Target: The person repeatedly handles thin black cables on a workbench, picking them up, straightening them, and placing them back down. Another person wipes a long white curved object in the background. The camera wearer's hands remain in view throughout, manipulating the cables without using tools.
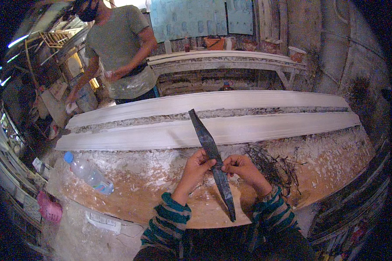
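Where two striped teal-and-grey sleeves [167,222] reach in over the table's near edge, the left hand [195,172] pinches a long, tapered, dark flexible-looking strip [220,176] between thumb and fingers. The right hand [244,169] has its fingertips closed on the opposite edge, just beside the left thumb. The strip slants between them, its lower end toward the near edge and its upper end over the work beyond; whether that end touches anything, I cannot tell. This looks like a handling step, with the strip steadied at its middle. Any move from here would call for both pinches acting together, as the long ends hang free of the fingers.

Around them, the white-flecked wooden tabletop [130,202] bears a clear blue-capped plastic bottle [89,174] lying at left and a loose tangle of thin black strands [276,167] at right. Farther off lie two long white moulded lengths [257,127], side by side. Behind these stands a co-worker in a grey-green shirt [122,37], and beyond, an orange bucket [214,43].
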Demonstrator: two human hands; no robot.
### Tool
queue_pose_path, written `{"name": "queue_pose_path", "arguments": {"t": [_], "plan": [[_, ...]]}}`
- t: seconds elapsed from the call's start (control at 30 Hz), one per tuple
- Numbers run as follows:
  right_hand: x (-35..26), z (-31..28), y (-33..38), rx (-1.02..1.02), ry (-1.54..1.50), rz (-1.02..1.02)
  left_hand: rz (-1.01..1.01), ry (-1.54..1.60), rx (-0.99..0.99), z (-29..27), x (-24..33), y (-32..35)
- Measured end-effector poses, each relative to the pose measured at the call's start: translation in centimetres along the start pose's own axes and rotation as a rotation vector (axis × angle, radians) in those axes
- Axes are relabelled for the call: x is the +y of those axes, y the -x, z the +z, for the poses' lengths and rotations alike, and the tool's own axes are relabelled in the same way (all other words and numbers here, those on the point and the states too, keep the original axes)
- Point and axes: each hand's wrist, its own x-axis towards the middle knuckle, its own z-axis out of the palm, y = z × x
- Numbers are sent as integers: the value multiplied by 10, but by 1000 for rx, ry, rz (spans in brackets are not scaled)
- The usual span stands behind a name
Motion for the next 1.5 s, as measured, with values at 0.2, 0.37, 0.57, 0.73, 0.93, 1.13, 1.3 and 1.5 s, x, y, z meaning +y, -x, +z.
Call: {"name": "queue_pose_path", "arguments": {"t": [0.2,0.37,0.57,0.73,0.93,1.13,1.3,1.5], "plan": [[2,0,-1,26,-82,-58,26,-16,-63,1,-1,-1],[5,-3,-3,123,-41,-48,111,-29,-123,14,-11,3],[1,-2,0,148,-48,-66,28,-47,-110,9,-12,0],[-1,-1,0,136,-27,-78,-56,-159,-58,0,-14,0],[6,0,-2,157,65,-125,87,-171,16,6,-10,1],[10,2,-2,192,134,-179,110,-217,-18,12,-8,2],[7,7,1,247,270,-120,125,-334,47,10,-15,1],[-4,10,7,256,352,-269,180,-408,48,13,-15,3]]}}
